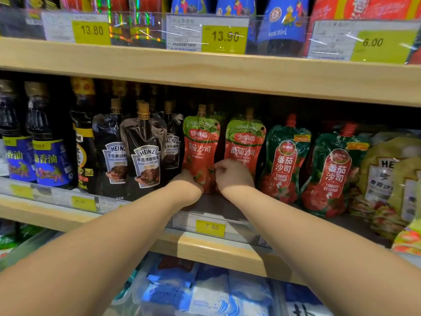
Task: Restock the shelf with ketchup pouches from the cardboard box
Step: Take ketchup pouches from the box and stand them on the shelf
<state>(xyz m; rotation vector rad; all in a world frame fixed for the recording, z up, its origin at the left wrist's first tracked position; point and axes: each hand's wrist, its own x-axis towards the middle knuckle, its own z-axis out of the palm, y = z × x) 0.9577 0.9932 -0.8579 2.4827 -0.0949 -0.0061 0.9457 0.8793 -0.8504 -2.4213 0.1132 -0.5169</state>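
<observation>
A red and green ketchup pouch (200, 144) stands upright on the middle wooden shelf (227, 249). My left hand (185, 187) grips its lower left corner and my right hand (232, 176) pinches its lower right edge. A second pouch of the same kind (245, 142) stands just right of it, partly behind my right hand. Further right stand two dark green tomato ketchup pouches (284, 160). The cardboard box is out of view.
Black Heinz pepper sauce pouches (143, 151) crowd the left side, then dark bottles (50, 142). Yellowish Heinz pouches (387, 179) lean at the right. A price tag reading 7.90 (210, 227) sits on the shelf's front rail. The upper shelf board (205, 71) hangs close above.
</observation>
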